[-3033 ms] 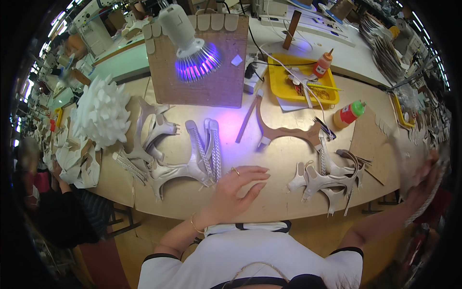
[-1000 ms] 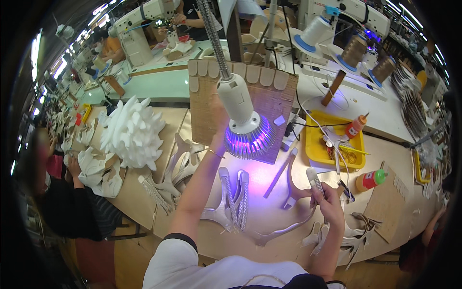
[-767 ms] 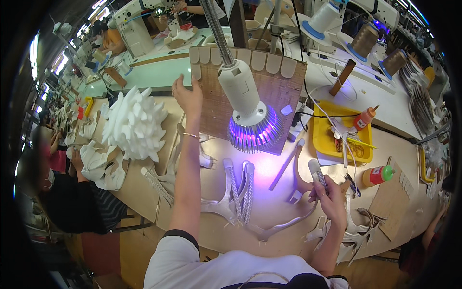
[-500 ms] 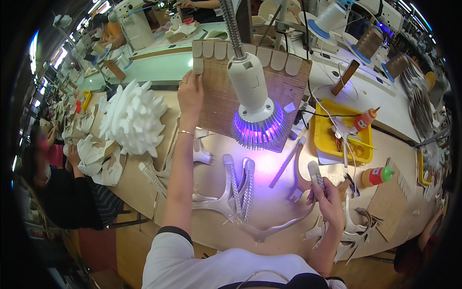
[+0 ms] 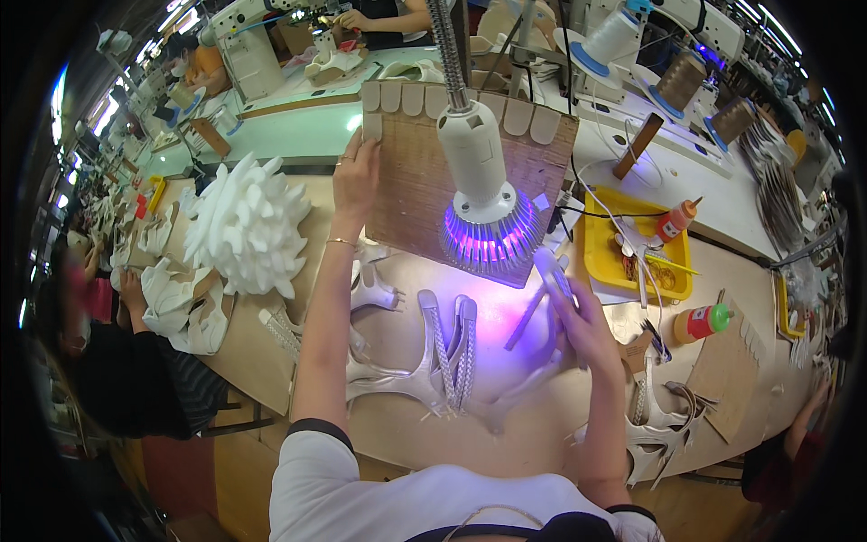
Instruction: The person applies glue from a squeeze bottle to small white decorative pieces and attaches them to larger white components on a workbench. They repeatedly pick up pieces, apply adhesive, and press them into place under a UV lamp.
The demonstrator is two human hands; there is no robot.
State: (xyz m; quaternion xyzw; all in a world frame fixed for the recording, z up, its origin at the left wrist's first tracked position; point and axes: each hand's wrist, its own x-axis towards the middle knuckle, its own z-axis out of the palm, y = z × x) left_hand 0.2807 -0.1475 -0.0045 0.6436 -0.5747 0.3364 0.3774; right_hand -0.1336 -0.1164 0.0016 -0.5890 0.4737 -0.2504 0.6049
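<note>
My right hand [image 5: 585, 327] is closed on a silver shoe strap [image 5: 553, 274], whose rounded end stands up near the purple-lit lamp [image 5: 492, 226]. The rest of that strap trails down blurred above the table. My left hand [image 5: 358, 176] grips the left edge of a brown board [image 5: 411, 181], its fingertips beside a pale rounded tab [image 5: 372, 125]. More such tabs line the board's top edge. Between my forearms lie silver shoe uppers with braided straps [image 5: 462, 352]. A thin strip [image 5: 526, 321] lies under the light.
A yellow tray [image 5: 591, 262] holds thread and small tools, with a red bottle [image 5: 675, 221] at it. Near it stands a green-capped bottle [image 5: 703, 323]. More uppers [image 5: 668, 420] lie at right. A spiky white bundle [image 5: 248, 226] sits at left, near a seated co-worker [image 5: 135, 361].
My right hand has moved up and left with the silver strap, bringing its end beside the lamp. My left hand stays at the board's edge.
</note>
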